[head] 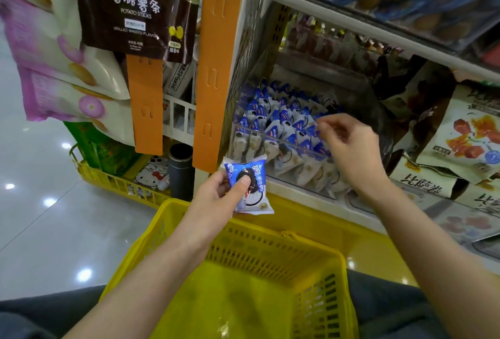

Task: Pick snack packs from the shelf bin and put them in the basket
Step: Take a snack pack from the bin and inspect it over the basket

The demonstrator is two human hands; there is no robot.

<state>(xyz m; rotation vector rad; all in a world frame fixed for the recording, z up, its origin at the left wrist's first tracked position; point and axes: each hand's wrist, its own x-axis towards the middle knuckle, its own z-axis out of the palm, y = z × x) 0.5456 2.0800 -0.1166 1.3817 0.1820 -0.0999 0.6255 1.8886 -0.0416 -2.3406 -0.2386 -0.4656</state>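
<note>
Here, 1 pack (258,176) is already out of the bin (281,141) and sits in the left grip (216,198), thumb across its face and fingers behind. It is held flat and upright, just over the far rim of the basket (270,253) and just below the bin's front left corner. That looks like a waiting hold: from there the pack could be let fall into the basket without much of a reach.

The right grip (351,149) is over the bin's front right corner, past its clear front wall, with its fingers curled and thumb and forefinger drawn close together above the rows of packs (278,114). Motion blur hides the fingertips, so I cannot tell whether they pinch a pack or only close toward 1.

The packs stand on edge in tight rows, which would explain the fingertip approach: a top seam is the only part easy to reach. The bin sits at the front edge of the shelf (311,198), and the basket is placed directly below it, against the person's lap, so each pack has a short drop.

My judgement is that the task is at an early stage, with 1 pack ready to be dropped in and a 2nd being sought.
</note>
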